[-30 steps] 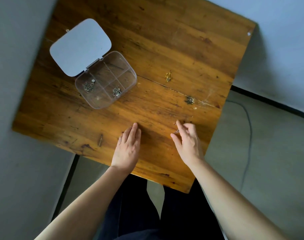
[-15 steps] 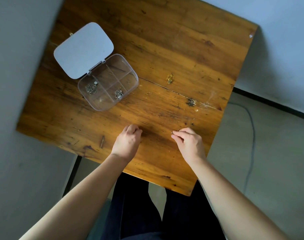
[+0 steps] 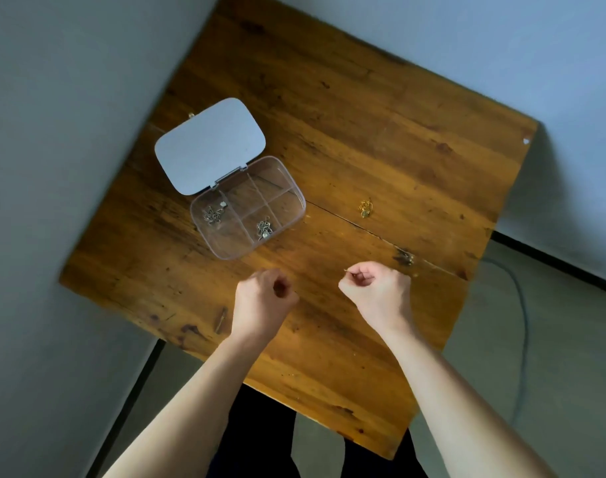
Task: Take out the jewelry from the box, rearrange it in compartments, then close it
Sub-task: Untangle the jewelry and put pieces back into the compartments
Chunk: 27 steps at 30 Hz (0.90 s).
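Note:
A clear plastic box (image 3: 296,198) with several compartments lies open on the wooden table (image 3: 381,132), its white lid (image 3: 210,146) folded back. One silver jewelry piece (image 3: 212,215) lies in the left compartment and another silver piece (image 3: 264,229) in a front one. A gold piece (image 3: 365,208) and a dark piece (image 3: 403,258) lie loose on the table to the right. My right hand (image 3: 377,293) is closed in front of the dark piece, with a thin bit of a small jewelry piece (image 3: 346,270) sticking out. My left hand (image 3: 262,301) is a fist in front of the box.
The table stands in a corner, with grey walls to the left and behind. A cable (image 3: 522,326) runs over the floor on the right. My dark-clothed legs (image 3: 260,436) are below the table's front edge.
My right hand pinched a small piece off the table and closed around it. My left hand went from flat on the table to a fist. The view shifted.

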Available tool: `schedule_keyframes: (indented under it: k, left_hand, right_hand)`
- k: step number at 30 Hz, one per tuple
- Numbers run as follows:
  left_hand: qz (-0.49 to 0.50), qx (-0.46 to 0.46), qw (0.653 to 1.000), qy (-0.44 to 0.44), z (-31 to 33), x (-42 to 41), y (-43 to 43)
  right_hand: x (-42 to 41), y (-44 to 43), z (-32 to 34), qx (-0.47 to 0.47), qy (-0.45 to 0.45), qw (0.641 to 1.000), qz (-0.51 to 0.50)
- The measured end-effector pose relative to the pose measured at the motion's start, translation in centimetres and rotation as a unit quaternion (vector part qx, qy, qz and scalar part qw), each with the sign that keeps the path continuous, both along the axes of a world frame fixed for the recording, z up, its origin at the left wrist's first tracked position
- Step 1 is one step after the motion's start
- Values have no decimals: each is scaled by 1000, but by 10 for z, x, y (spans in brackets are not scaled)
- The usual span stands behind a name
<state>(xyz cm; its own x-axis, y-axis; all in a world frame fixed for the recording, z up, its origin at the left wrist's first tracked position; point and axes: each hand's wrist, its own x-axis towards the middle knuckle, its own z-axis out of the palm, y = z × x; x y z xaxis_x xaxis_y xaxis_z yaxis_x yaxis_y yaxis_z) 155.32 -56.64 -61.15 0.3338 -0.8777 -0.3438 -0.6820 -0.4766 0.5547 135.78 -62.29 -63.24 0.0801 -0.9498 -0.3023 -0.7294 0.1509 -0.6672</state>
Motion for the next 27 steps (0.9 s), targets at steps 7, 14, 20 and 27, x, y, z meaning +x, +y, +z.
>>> schedule_keyframes:
  k: [7, 14, 20, 27]
  left_hand:
    - [223, -152, 958, 100, 49, 43, -46]
    - [255, -262, 925, 105, 65, 80, -90]
    - [240, -208, 945, 79, 25, 90, -104]
    - [206, -139, 968, 31, -15, 94, -96]
  right_hand:
    - [68, -64, 31, -85, -113, 990, -18]
    - [111, -85, 31, -136, -176, 975, -6]
    - [133, -87, 10, -163, -130, 977, 53]
    - [151, -100, -9, -257, -7, 961, 105]
